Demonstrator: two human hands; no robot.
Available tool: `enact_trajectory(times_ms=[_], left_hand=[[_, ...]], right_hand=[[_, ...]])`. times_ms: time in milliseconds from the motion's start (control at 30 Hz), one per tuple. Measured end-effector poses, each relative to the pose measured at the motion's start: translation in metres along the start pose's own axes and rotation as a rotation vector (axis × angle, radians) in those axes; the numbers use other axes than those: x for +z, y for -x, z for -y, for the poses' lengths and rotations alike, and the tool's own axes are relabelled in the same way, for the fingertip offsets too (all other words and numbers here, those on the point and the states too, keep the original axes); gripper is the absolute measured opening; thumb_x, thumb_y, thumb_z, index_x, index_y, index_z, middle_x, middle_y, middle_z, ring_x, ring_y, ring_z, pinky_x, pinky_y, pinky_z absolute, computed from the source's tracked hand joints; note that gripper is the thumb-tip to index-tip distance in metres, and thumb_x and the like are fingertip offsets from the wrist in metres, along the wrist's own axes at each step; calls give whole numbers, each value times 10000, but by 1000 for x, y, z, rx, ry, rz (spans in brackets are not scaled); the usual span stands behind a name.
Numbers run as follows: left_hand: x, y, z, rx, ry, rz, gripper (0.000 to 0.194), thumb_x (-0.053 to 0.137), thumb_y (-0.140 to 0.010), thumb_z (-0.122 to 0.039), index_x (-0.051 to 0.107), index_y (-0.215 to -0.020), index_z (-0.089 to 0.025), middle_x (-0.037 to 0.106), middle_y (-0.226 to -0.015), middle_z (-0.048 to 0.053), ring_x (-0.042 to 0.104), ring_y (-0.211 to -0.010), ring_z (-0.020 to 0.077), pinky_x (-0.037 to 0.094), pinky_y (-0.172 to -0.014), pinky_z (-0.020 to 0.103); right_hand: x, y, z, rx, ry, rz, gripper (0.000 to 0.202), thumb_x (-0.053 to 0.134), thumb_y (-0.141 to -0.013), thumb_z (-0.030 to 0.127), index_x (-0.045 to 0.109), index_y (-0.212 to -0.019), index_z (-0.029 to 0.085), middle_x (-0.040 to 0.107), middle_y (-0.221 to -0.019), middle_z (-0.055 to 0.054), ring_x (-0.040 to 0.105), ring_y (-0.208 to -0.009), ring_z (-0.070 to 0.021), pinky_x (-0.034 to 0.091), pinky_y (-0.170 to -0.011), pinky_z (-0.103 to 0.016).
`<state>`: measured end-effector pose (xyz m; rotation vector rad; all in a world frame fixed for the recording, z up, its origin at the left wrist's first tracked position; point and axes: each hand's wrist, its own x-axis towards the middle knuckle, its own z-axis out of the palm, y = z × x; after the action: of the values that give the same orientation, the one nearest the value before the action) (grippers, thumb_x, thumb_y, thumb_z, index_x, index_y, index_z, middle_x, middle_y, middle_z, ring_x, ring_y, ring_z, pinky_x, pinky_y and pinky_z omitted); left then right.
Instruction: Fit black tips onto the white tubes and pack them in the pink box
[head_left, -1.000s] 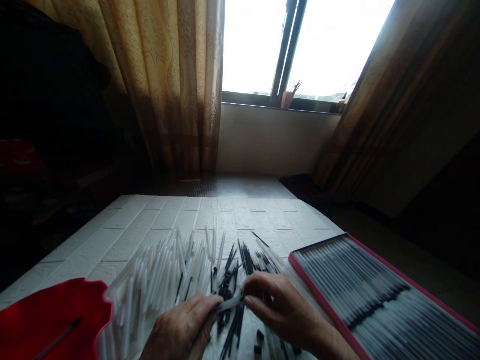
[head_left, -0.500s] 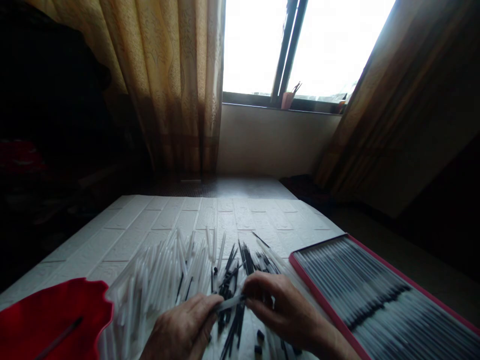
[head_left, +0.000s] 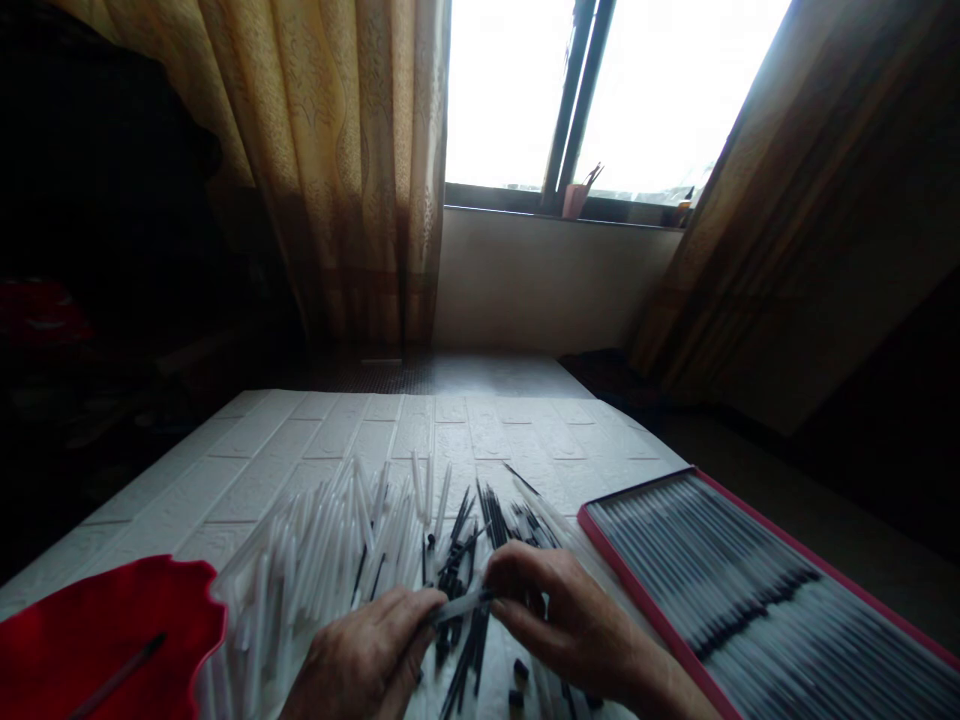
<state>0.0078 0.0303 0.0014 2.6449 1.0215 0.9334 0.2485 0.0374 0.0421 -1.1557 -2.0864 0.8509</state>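
Between my two hands runs a translucent tube (head_left: pixel 459 607), low in the middle of the view. My left hand (head_left: pixel 367 650) pinches its left end between thumb and fingers. At its right end my right hand (head_left: pixel 562 615) has thumb and fingertips closed on it, with something dark at the fingertips. Beneath and beyond the hands lie thin black pieces (head_left: pixel 471 650) in a loose heap. Many clear tubes (head_left: pixel 322 540) are spread to the left of them. Small black blocks (head_left: pixel 517 697) lie below my right hand.
A red container (head_left: pixel 180 610) with a scalloped rim stands at the lower left, one thin stick inside. On the right, a pink-edged tray (head_left: pixel 600 530) holds rows of tubes with dark parts. The table (head_left: pixel 487 430) has a white brick pattern. Curtains and a window are behind.
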Motion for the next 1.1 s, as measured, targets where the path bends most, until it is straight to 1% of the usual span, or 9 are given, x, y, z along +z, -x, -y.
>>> enact_trajectory(times_ms=[233,433,533,667,833,967,1100], left_hand=[[1,0,0,2,21,-7,235,426,-989,-192,525,-1196,-238,725,-953,40,741,-862,171,594,-778,246],[2,1,0,1,-2,-1,248,430,-984,-181,527,-1205,-238,723,-958,37,738,-871,169,592,-781,244],[1,1,0,15,4,-17,257,425,-982,-175,530,-1207,-238,728,-956,33,742,-856,164,594,-762,230],[0,1,1,21,-5,-26,248,425,-983,-179,537,-1197,-232,733,-958,35,744,-866,166,595,-763,227],[1,0,1,18,-2,-25,262,433,-969,-156,538,-1198,-227,730,-971,40,741,-876,170,596,-779,243],[2,0,1,15,31,-34,281,437,-958,-143,538,-1205,-232,733,-961,38,743,-848,172,600,-742,239],[2,1,1,13,38,-31,285,437,-962,-152,532,-1218,-233,732,-965,48,741,-850,178,599,-748,248]], right_hand=[[1,0,-3,14,55,14,51,555,-831,167,598,-814,186,585,-680,20,510,-595,-114,389,-551,-211],[1,-1,-3,14,76,12,101,553,-856,218,627,-802,175,598,-668,8,524,-588,-119,388,-557,-222],[1,1,-4,17,54,15,50,580,-831,197,625,-846,180,596,-668,19,517,-583,-115,382,-546,-214],[2,3,-4,9,7,9,133,581,-798,136,598,-917,193,577,-650,45,507,-563,-103,385,-546,-206],[4,1,-5,-16,40,-11,102,550,-787,109,569,-834,198,552,-643,49,476,-551,-96,359,-525,-204],[4,0,-6,-9,60,0,65,548,-808,132,556,-803,197,523,-643,51,449,-554,-94,348,-523,-203],[4,0,-5,3,74,0,62,543,-824,160,548,-772,194,506,-631,50,437,-553,-98,349,-526,-208]])
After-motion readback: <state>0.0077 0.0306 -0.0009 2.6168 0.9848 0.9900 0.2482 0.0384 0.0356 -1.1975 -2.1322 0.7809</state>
